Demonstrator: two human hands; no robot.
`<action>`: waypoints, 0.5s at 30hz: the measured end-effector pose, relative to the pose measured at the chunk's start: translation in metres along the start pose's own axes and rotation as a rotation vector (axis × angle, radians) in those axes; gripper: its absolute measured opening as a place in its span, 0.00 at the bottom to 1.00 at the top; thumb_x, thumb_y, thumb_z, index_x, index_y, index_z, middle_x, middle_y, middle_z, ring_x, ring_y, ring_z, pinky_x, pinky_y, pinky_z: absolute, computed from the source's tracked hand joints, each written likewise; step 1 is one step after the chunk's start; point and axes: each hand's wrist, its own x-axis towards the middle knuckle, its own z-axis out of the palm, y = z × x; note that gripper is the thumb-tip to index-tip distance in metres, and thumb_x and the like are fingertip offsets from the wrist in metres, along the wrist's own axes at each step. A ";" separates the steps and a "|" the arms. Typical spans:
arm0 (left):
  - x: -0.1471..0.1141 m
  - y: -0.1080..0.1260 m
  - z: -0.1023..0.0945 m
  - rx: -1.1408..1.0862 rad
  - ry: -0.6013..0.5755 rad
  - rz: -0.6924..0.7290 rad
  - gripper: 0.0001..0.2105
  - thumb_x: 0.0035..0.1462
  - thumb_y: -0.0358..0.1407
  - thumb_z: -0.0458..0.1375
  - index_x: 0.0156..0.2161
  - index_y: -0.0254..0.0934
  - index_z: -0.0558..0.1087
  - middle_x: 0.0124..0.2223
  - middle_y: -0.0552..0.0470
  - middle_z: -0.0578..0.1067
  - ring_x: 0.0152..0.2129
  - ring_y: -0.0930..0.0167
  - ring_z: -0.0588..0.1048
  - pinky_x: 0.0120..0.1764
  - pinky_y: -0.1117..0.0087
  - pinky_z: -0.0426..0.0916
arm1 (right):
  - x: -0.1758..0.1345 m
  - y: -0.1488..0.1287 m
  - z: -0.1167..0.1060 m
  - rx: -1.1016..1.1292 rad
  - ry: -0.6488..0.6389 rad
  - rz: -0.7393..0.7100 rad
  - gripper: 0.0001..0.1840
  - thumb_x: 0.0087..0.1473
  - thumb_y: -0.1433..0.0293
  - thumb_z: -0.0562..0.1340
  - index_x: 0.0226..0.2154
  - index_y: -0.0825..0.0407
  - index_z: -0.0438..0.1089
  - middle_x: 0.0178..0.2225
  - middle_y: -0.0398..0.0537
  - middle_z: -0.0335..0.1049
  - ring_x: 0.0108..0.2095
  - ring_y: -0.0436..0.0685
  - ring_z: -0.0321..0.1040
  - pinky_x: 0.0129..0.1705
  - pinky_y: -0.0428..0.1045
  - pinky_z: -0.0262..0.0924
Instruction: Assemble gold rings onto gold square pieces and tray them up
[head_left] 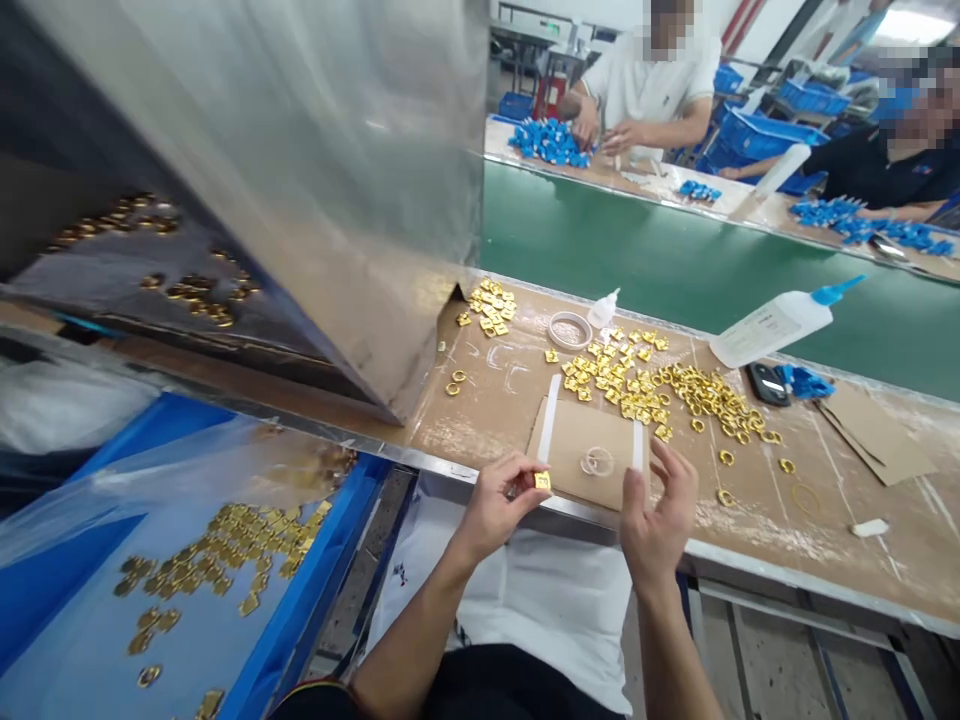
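Observation:
My left hand [501,503] pinches a small gold square piece [542,481] between thumb and fingertips, just above the front edge of a cardboard pad [570,440]. Whether a ring band is behind the square face I cannot tell. My right hand [660,510] holds nothing, thumb and fingers apart, beside the pad's right edge. On the pad lie a clear round piece [597,461] and white strips. Behind it spreads a heap of gold square pieces [607,370], and to its right a pile of gold rings [712,397].
A metal hood [360,180] stands at left, gold pieces beneath it. A blue bin [300,570] holds more. Tape roll [570,330], small bottle [603,308], glue bottle [772,328] and black device [768,384] line the bench. Beyond the green belt [600,225] sit two people.

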 end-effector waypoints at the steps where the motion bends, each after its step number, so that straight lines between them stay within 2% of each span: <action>1: -0.006 0.001 -0.008 -0.016 0.029 0.010 0.14 0.55 0.45 0.68 0.40 0.36 0.82 0.35 0.48 0.77 0.30 0.70 0.74 0.35 0.71 0.71 | 0.002 -0.010 -0.002 0.016 -0.011 -0.042 0.18 0.64 0.65 0.61 0.54 0.50 0.70 0.49 0.59 0.73 0.49 0.64 0.71 0.48 0.60 0.69; 3: -0.020 0.004 -0.026 -0.069 0.089 0.003 0.15 0.55 0.46 0.68 0.41 0.36 0.82 0.43 0.42 0.80 0.38 0.66 0.78 0.38 0.69 0.74 | 0.006 -0.037 0.000 0.077 -0.088 -0.161 0.13 0.65 0.69 0.60 0.51 0.48 0.71 0.44 0.54 0.76 0.42 0.61 0.74 0.44 0.56 0.70; 5: -0.035 0.007 -0.047 -0.131 0.139 -0.040 0.16 0.55 0.46 0.67 0.43 0.36 0.82 0.47 0.40 0.81 0.42 0.63 0.79 0.42 0.66 0.76 | 0.008 -0.077 0.011 0.141 -0.229 -0.354 0.11 0.65 0.73 0.59 0.48 0.47 0.72 0.39 0.50 0.77 0.39 0.59 0.76 0.40 0.53 0.71; 8: -0.056 0.007 -0.077 -0.132 0.242 -0.067 0.16 0.53 0.46 0.69 0.40 0.34 0.81 0.36 0.45 0.82 0.34 0.65 0.79 0.38 0.66 0.76 | 0.007 -0.152 0.047 0.198 -0.523 -0.753 0.11 0.65 0.75 0.57 0.45 0.49 0.72 0.38 0.51 0.78 0.37 0.57 0.76 0.38 0.50 0.72; 10: -0.069 0.007 -0.094 -0.098 0.321 -0.054 0.17 0.50 0.47 0.71 0.33 0.33 0.81 0.29 0.49 0.80 0.27 0.67 0.77 0.32 0.69 0.74 | 0.007 -0.206 0.083 0.105 -0.724 -0.963 0.11 0.65 0.76 0.56 0.40 0.51 0.74 0.36 0.52 0.78 0.34 0.57 0.76 0.34 0.50 0.71; 11: -0.075 0.006 -0.100 -0.098 0.355 -0.051 0.18 0.49 0.48 0.71 0.32 0.32 0.80 0.28 0.49 0.80 0.26 0.67 0.76 0.31 0.69 0.74 | 0.008 -0.232 0.104 0.003 -0.828 -0.992 0.11 0.64 0.77 0.57 0.39 0.52 0.75 0.36 0.53 0.78 0.34 0.58 0.76 0.33 0.50 0.71; 12: -0.081 0.006 -0.107 -0.113 0.381 -0.054 0.19 0.48 0.49 0.71 0.32 0.32 0.81 0.29 0.48 0.81 0.27 0.67 0.77 0.31 0.69 0.74 | 0.010 -0.256 0.126 -0.095 -0.887 -0.935 0.10 0.62 0.79 0.59 0.39 0.53 0.75 0.37 0.55 0.79 0.36 0.60 0.77 0.34 0.50 0.71; 13: -0.087 0.006 -0.112 -0.139 0.399 -0.059 0.20 0.48 0.50 0.71 0.34 0.33 0.82 0.31 0.46 0.82 0.28 0.66 0.78 0.33 0.68 0.75 | 0.014 -0.276 0.148 -0.167 -0.896 -0.816 0.11 0.61 0.80 0.59 0.40 0.54 0.76 0.39 0.57 0.79 0.38 0.61 0.77 0.36 0.50 0.71; 15: -0.098 0.005 -0.123 -0.193 0.431 -0.069 0.23 0.48 0.51 0.71 0.41 0.34 0.83 0.37 0.42 0.84 0.32 0.65 0.79 0.37 0.65 0.77 | 0.024 -0.305 0.188 -0.198 -0.857 -0.724 0.13 0.62 0.82 0.57 0.43 0.60 0.76 0.42 0.67 0.77 0.39 0.64 0.78 0.38 0.54 0.72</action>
